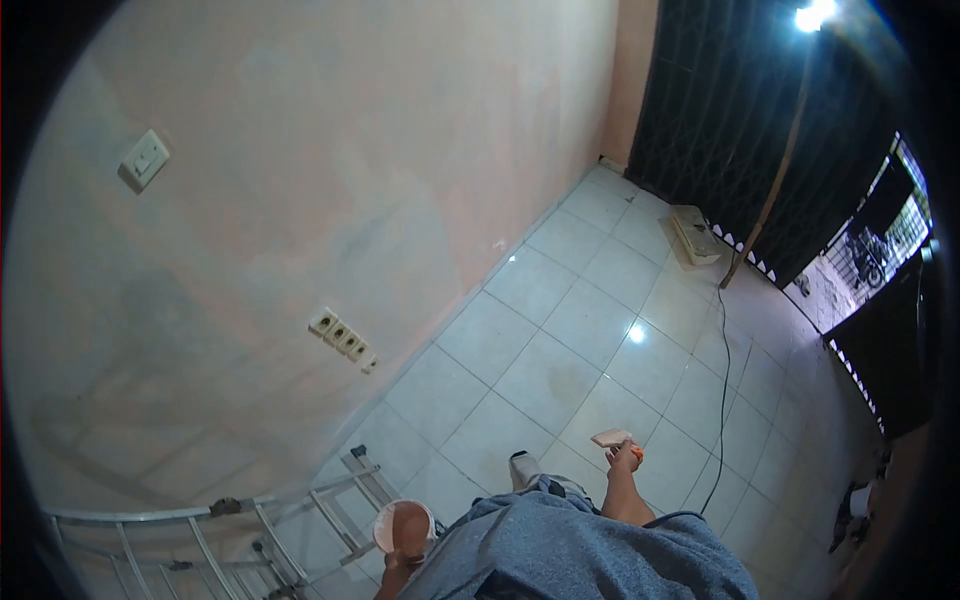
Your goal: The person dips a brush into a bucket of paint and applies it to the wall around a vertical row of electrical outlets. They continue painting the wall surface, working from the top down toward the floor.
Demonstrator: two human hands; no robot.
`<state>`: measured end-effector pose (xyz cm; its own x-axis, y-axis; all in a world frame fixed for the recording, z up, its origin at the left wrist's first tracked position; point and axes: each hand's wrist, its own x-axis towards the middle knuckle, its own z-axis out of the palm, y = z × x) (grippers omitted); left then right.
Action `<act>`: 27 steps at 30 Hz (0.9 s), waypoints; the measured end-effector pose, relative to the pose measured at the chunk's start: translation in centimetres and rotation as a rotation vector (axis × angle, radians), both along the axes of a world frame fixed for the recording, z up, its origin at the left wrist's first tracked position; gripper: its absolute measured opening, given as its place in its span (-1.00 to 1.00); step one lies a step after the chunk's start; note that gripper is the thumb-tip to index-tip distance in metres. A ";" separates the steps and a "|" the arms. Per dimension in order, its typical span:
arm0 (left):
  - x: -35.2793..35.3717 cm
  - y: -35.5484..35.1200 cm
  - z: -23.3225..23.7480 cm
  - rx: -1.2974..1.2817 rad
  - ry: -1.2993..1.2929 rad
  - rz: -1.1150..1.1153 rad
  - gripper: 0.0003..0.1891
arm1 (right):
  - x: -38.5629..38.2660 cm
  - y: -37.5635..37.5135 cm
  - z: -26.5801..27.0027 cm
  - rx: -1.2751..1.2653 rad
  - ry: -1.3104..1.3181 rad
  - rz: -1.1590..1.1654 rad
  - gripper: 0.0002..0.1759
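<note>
Person wears a blue-grey top, soft cloth w/ tiny light specks & lots of folds. A darker blue patch sits at its near left edge. Right arm is bare, no sleeve on it. Left hand is bare too. A pale grey bit shows at the far edge of the top, maybe a shoe or trouser leg, can't tell.

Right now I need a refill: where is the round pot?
Head view, low and left of centre: the round pot sits in the left hand, beside the ladder.
</note>
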<state>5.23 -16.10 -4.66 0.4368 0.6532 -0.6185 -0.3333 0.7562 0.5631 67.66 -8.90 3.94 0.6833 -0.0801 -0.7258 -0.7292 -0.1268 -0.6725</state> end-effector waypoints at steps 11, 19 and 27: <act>4.6 7.0 12.8 -0.273 0.861 0.518 -0.46 | 1.2 2.3 2.1 0.207 -0.098 -0.001 -0.68; 6.3 11.2 21.0 -0.009 0.962 0.544 -0.63 | -1.0 8.8 8.2 0.514 -0.269 0.463 -0.59; 7.0 14.2 25.4 0.158 1.015 0.572 -0.60 | -12.3 15.6 22.1 0.678 -0.341 0.930 -0.55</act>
<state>12.18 -1.93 20.70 -0.5911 0.6953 -0.4088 0.0538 0.5398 0.8401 55.39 6.67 26.06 0.4422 0.8744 -0.1996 -0.3176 -0.0555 -0.9466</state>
